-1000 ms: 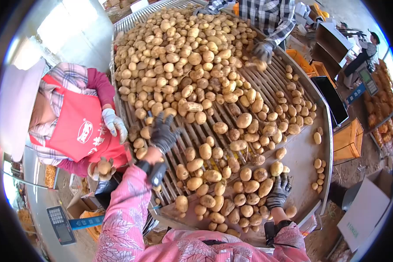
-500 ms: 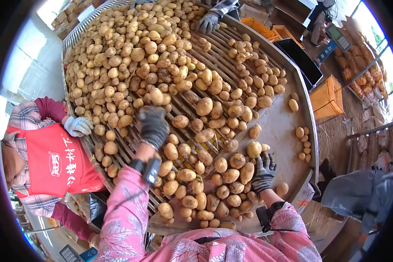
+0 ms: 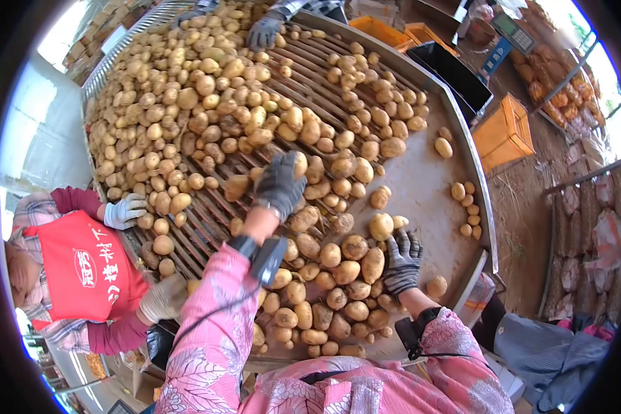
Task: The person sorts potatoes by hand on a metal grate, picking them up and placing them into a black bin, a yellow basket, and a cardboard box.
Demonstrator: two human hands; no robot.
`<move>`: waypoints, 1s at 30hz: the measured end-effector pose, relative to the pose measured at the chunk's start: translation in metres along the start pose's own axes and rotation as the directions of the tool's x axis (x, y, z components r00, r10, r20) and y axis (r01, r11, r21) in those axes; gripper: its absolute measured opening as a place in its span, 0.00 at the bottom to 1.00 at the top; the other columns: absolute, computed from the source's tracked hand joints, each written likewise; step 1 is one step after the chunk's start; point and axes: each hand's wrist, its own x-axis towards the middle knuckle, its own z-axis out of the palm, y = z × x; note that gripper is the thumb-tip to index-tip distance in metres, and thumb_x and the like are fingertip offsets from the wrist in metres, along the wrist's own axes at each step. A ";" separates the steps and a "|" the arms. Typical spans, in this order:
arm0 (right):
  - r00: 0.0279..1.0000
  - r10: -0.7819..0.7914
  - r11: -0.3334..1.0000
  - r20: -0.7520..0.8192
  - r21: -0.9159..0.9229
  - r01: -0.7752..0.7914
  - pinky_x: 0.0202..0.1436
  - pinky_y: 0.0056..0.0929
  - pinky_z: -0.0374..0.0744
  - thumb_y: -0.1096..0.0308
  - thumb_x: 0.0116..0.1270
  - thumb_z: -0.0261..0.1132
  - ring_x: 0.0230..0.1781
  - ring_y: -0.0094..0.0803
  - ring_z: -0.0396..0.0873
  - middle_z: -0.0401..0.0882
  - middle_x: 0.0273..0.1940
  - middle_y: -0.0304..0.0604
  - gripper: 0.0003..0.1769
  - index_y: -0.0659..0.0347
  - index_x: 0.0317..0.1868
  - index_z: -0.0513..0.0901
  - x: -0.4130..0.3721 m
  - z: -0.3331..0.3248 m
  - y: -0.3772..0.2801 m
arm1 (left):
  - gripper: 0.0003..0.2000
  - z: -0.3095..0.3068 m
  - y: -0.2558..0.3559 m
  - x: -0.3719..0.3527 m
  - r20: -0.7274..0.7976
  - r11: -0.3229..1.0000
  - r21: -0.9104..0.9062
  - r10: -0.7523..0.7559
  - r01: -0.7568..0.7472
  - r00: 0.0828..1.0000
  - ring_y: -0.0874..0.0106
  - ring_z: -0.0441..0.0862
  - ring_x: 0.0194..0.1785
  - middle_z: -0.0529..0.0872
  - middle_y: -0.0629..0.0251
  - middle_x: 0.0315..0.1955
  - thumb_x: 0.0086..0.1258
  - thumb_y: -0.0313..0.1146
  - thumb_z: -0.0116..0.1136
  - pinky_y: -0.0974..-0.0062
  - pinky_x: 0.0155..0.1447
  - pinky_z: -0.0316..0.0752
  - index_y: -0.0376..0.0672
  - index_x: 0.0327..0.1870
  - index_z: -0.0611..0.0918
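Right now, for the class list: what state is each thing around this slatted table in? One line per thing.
Left hand: gloved, over potatoes, grip hidden from above.
Right hand: gloved, fingers spread beside potatoes.
Potatoes: unbagged, heaped at the far left, sparser elsewhere.
Slatted table: partly covered.
Black bin: open-topped.
Orange crate: on the floor.
Display: raised, reading illegible.
Red apron: worn by a co-worker.

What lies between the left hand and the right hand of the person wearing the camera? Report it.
Loose potatoes of mixed sizes lie between the left hand and the right hand, as the head view shows.
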 end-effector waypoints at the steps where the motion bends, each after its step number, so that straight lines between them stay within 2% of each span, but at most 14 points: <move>1: 1.000 -0.011 1.000 -0.016 -0.007 0.011 0.69 0.51 0.54 0.64 0.56 0.57 0.66 0.51 0.59 0.64 0.64 0.50 0.26 0.50 0.58 0.74 -0.001 0.001 0.001 | 0.28 0.003 0.006 0.015 0.111 0.993 0.020 -0.121 0.120 0.986 0.50 0.71 0.59 0.74 0.45 0.55 0.59 0.43 0.61 0.60 0.62 0.68 0.41 0.60 0.71; 2: 1.000 -0.013 1.000 -0.020 -0.014 0.012 0.69 0.51 0.55 0.64 0.56 0.57 0.66 0.51 0.59 0.64 0.64 0.50 0.26 0.50 0.58 0.74 -0.002 0.001 0.001 | 0.28 -0.006 0.021 0.030 0.219 0.982 0.051 -0.191 0.184 0.957 0.50 0.73 0.57 0.76 0.44 0.52 0.59 0.42 0.62 0.60 0.61 0.69 0.41 0.59 0.71; 5: 0.999 -0.008 1.000 -0.031 0.007 0.008 0.69 0.52 0.55 0.64 0.55 0.57 0.66 0.51 0.60 0.65 0.64 0.50 0.26 0.50 0.58 0.74 0.000 0.002 0.003 | 0.26 0.013 0.014 0.036 0.169 0.993 0.037 -0.113 0.108 0.979 0.50 0.75 0.54 0.78 0.44 0.49 0.58 0.42 0.63 0.61 0.59 0.70 0.41 0.56 0.74; 9: 1.000 -0.008 1.000 -0.028 0.026 0.008 0.69 0.54 0.53 0.63 0.55 0.58 0.66 0.51 0.58 0.64 0.64 0.49 0.26 0.49 0.58 0.74 -0.001 0.003 0.004 | 0.24 0.000 0.025 0.010 0.209 0.980 -0.189 -0.023 0.064 0.978 0.56 0.78 0.53 0.80 0.49 0.49 0.60 0.40 0.66 0.65 0.58 0.71 0.38 0.54 0.76; 11: 1.000 -0.001 1.000 -0.014 0.022 0.002 0.70 0.54 0.52 0.63 0.56 0.58 0.67 0.51 0.58 0.63 0.65 0.49 0.26 0.49 0.59 0.73 -0.002 -0.001 0.003 | 0.24 -0.018 0.041 -0.010 0.410 0.892 -0.446 0.133 0.071 0.902 0.62 0.78 0.52 0.81 0.52 0.48 0.60 0.39 0.66 0.69 0.59 0.71 0.35 0.54 0.76; 14: 1.000 0.004 1.000 0.014 0.024 -0.004 0.70 0.53 0.52 0.63 0.59 0.57 0.67 0.51 0.57 0.62 0.66 0.49 0.26 0.49 0.61 0.72 -0.001 -0.004 0.001 | 0.27 -0.022 0.045 -0.061 0.339 0.594 -0.769 0.066 0.236 0.938 0.64 0.77 0.54 0.80 0.56 0.50 0.58 0.39 0.67 0.73 0.58 0.71 0.35 0.56 0.76; 17: 1.000 0.006 1.000 0.004 0.008 -0.006 0.70 0.52 0.52 0.63 0.59 0.56 0.67 0.50 0.57 0.62 0.66 0.48 0.26 0.49 0.61 0.71 -0.002 -0.005 0.000 | 0.30 -0.063 0.053 -0.116 0.367 0.029 -0.928 -0.094 0.371 0.925 0.66 0.76 0.55 0.78 0.61 0.53 0.58 0.41 0.65 0.73 0.59 0.72 0.35 0.60 0.72; 21: 0.999 -0.013 1.000 -0.048 0.010 0.014 0.69 0.52 0.54 0.66 0.59 0.55 0.67 0.50 0.59 0.63 0.65 0.48 0.25 0.50 0.60 0.73 -0.005 0.002 0.002 | 0.26 -0.084 0.045 -0.199 0.682 -0.729 -0.581 -0.192 0.363 0.705 0.59 0.73 0.59 0.74 0.58 0.58 0.64 0.50 0.51 0.48 0.56 0.73 0.48 0.60 0.73; 23: 0.994 -0.008 1.000 -0.108 0.027 0.011 0.66 0.50 0.60 0.68 0.58 0.55 0.64 0.50 0.63 0.67 0.62 0.48 0.23 0.51 0.56 0.75 -0.002 -0.001 0.001 | 0.25 -0.091 0.040 -0.233 0.718 -0.827 -0.458 -0.127 0.326 0.684 0.57 0.71 0.60 0.73 0.57 0.58 0.66 0.54 0.46 0.43 0.55 0.71 0.52 0.60 0.72; 24: 0.997 0.009 0.997 -0.076 0.072 -0.004 0.64 0.50 0.62 0.68 0.58 0.56 0.61 0.51 0.65 0.69 0.59 0.48 0.21 0.51 0.54 0.76 0.003 0.000 0.004 | 0.25 -0.090 0.033 -0.251 0.692 -0.814 -0.488 -0.140 0.316 0.709 0.56 0.73 0.57 0.75 0.55 0.55 0.66 0.54 0.46 0.44 0.57 0.71 0.51 0.58 0.73; 25: 0.998 0.058 0.995 -0.015 0.080 -0.057 0.60 0.48 0.67 0.68 0.58 0.58 0.58 0.52 0.68 0.72 0.55 0.51 0.21 0.53 0.54 0.75 0.009 -0.016 -0.004 | 0.24 -0.097 0.034 -0.263 0.588 -0.848 -0.408 0.039 0.338 0.808 0.57 0.75 0.53 0.78 0.55 0.51 0.66 0.54 0.47 0.47 0.56 0.72 0.47 0.56 0.75; 26: 0.989 0.116 0.985 0.089 0.119 -0.126 0.57 0.45 0.71 0.69 0.58 0.59 0.54 0.52 0.71 0.73 0.53 0.54 0.22 0.55 0.55 0.74 0.017 -0.016 0.002 | 0.24 -0.102 0.036 -0.273 0.624 -0.913 -0.312 0.011 0.262 0.781 0.58 0.77 0.50 0.80 0.56 0.47 0.66 0.54 0.49 0.50 0.53 0.74 0.46 0.54 0.75; 27: 0.990 0.139 0.901 -0.037 0.420 -0.111 0.55 0.42 0.73 0.70 0.57 0.61 0.51 0.53 0.72 0.74 0.50 0.55 0.24 0.57 0.57 0.72 0.017 -0.024 -0.001 | 0.24 -0.106 0.040 -0.279 0.652 -0.962 -0.212 -0.006 0.174 0.758 0.59 0.79 0.47 0.82 0.58 0.43 0.66 0.54 0.50 0.54 0.50 0.76 0.44 0.53 0.76; 30: 0.988 -0.058 0.888 -0.145 0.444 0.118 0.57 0.43 0.73 0.71 0.58 0.62 0.52 0.54 0.72 0.72 0.52 0.55 0.25 0.58 0.58 0.72 0.034 -0.024 -0.012 | 0.20 -0.123 0.055 -0.288 0.566 -0.989 -0.114 0.011 0.091 0.824 0.61 0.77 0.43 0.80 0.56 0.38 0.66 0.50 0.53 0.61 0.48 0.77 0.40 0.45 0.79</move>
